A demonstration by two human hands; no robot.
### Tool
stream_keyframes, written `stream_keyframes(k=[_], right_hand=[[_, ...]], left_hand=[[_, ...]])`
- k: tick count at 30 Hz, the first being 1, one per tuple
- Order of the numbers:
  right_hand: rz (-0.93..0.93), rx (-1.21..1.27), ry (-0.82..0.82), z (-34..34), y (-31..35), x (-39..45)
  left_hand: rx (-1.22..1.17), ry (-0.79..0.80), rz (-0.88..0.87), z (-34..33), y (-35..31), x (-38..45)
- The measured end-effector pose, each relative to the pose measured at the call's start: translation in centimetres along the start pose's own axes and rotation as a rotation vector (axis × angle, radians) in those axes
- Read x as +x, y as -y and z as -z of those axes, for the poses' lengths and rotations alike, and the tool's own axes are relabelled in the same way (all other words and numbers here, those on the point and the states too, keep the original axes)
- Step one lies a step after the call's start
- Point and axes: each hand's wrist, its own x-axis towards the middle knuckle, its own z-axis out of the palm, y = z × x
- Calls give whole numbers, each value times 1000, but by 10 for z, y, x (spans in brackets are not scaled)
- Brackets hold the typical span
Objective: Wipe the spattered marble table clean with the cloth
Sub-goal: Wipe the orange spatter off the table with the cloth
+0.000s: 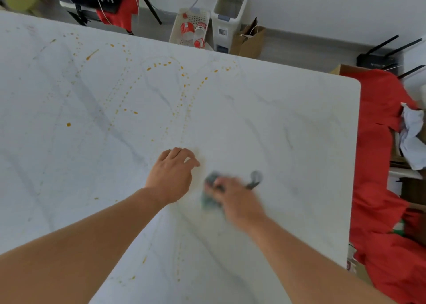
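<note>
The white marble table (288, 119) fills most of the view, with grey veins and orange-brown spatter (161, 65) scattered over its far left and middle. My right hand (237, 200) is blurred and presses a grey-green cloth (209, 193) onto the tabletop near the middle. A small round grey object (256, 176) shows just beyond the hand; what it is cannot be told. My left hand (171, 177) rests on the table just left of the cloth, fingers curled down and apart, holding nothing. A faint yellowish smear (200, 165) lies between the hands.
Red fabric (380, 165) with crumpled white paper (412, 135) lies off the table's right edge. Beyond the far edge stand a perforated basket with red-labelled bottles (191, 29), a white bin (228, 20), a brown paper bag (250, 41) and a chair with red cloth (119, 8).
</note>
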Motion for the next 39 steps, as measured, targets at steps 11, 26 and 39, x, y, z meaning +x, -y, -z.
stream_keyframes(k=[11, 26, 39], right_hand=[[481, -192, 176, -62, 15, -71], [140, -180, -126, -83, 32, -80], [-237, -153, -234, -105, 96, -80]], left_hand=[[-83, 183, 352, -10, -44, -84], [-412, 723, 898, -52, -33, -280], [-409, 630, 899, -86, -5, -335]])
